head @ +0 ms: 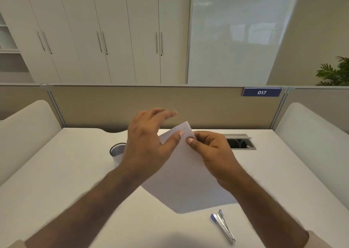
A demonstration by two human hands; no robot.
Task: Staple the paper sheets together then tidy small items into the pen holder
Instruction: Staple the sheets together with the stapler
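Both hands up over the white desk surface (66,172), holding the white paper sheets (186,176) at their top corner. Right hand (213,153): thumb and fingers (190,140) pinched on the sheets just below the corner. Left hand (149,143): thumb pressed on the front of the sheets beside the right thumb, the other fingers spread loose and apart above the corner, blurred. Sheets hang tilted, lower edge close to the surface; can't tell if it touches. Blue-and-silver metal stapler (223,226) lies flat on the surface, near the sheets' lower edge, by the right forearm, not touched. Black mesh pen holder (116,151) stands upright behind the left wrist, partly hidden. Open cable hatch (240,142) sits in the surface beyond the right hand.
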